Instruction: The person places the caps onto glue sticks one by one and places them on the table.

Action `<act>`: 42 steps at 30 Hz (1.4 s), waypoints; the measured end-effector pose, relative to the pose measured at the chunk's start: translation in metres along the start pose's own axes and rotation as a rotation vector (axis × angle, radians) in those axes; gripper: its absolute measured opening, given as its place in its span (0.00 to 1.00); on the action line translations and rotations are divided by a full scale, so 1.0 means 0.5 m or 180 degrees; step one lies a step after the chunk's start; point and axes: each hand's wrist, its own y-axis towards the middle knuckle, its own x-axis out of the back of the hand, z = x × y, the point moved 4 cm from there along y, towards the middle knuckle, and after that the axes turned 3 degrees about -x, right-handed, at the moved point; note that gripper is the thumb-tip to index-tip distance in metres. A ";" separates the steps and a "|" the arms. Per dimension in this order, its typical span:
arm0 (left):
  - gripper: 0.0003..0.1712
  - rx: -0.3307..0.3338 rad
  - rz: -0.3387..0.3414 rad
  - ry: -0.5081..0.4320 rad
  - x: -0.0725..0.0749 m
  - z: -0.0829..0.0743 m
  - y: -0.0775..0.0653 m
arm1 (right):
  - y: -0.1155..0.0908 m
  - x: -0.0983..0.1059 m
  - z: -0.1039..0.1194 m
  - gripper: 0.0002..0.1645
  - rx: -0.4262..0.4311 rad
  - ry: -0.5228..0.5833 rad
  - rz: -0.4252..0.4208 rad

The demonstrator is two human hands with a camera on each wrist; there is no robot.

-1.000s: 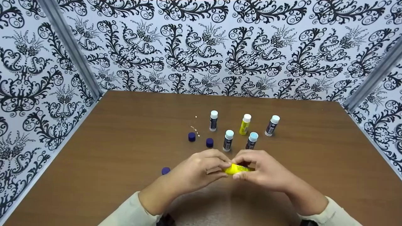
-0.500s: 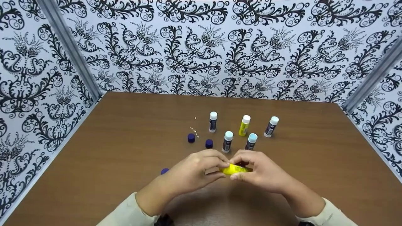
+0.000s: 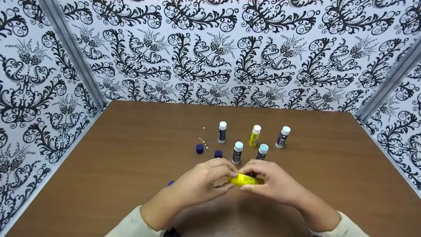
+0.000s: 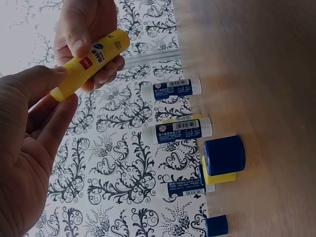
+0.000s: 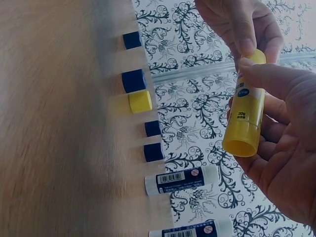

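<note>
A yellow glue stick (image 3: 244,179) is held level between both hands above the near part of the table. My left hand (image 3: 202,182) pinches its left end with thumb and fingertips, as the left wrist view shows on the yellow tube (image 4: 89,64). From the other side my right hand (image 3: 278,182) grips the tube's body, thumb along the near side. In the right wrist view, the end of the glue stick (image 5: 242,123) nearest that camera shows a round, hollow-looking rim. Beyond the hands stand a navy glue stick (image 3: 237,154) and another (image 3: 262,152), partly hidden by the right hand.
Farther back stand a navy glue stick (image 3: 222,133), a yellow one (image 3: 254,137) and another navy one (image 3: 282,138). Navy caps (image 3: 199,149) lie left of them, near white crumbs (image 3: 203,141). A yellow cap (image 5: 140,101) shows in the right wrist view. Patterned walls (image 3: 204,59) enclose the table.
Slightly more of the yellow tube shows between the hands, and it has shifted a little left. The head view has tilted up, so the standing glue sticks appear lower.
</note>
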 end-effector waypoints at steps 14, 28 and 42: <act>0.12 0.0088 -0.0076 -0.0021 0.038 -0.001 0.011 | 0.004 0.016 0.009 0.14 0.0177 -0.0087 -0.0158; 0.17 0.0299 -0.0003 0.0123 0.058 0.016 -0.019 | -0.001 0.025 0.002 0.16 -0.0056 0.0066 -0.0423; 0.19 0.0375 -0.0162 0.0298 0.087 0.045 -0.051 | 0.000 0.054 -0.008 0.16 -0.0301 0.0388 -0.0929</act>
